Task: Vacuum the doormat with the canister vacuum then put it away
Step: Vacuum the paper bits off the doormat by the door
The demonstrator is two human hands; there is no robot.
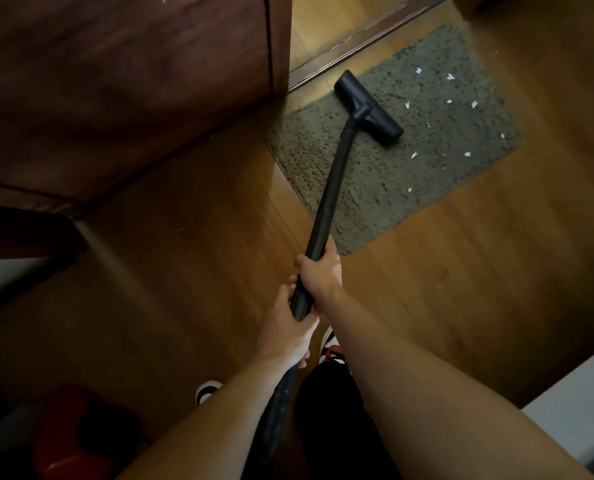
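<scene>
Wooden floor [184, 254] with a grey mat [375, 188] by a doorway [357, 39]. A black wand [330, 192] runs from both hands, right hand [321, 271] ahead of left hand [285, 327], each clenched round it, to the nozzle [368, 107] on the mat's left part. White scraps [415, 154] lie rightward; suction may bunch the loose mat, missing them.

Your left hand [285, 327] and right hand [323, 275] are bare, forearms too. At six o'clock you wear black trousers [337, 420]. Your right shoe [329, 342], at their twelve o'clock, is white with red-and-black trim; your left shoe [207, 391], at seven o'clock, is white and black.
</scene>
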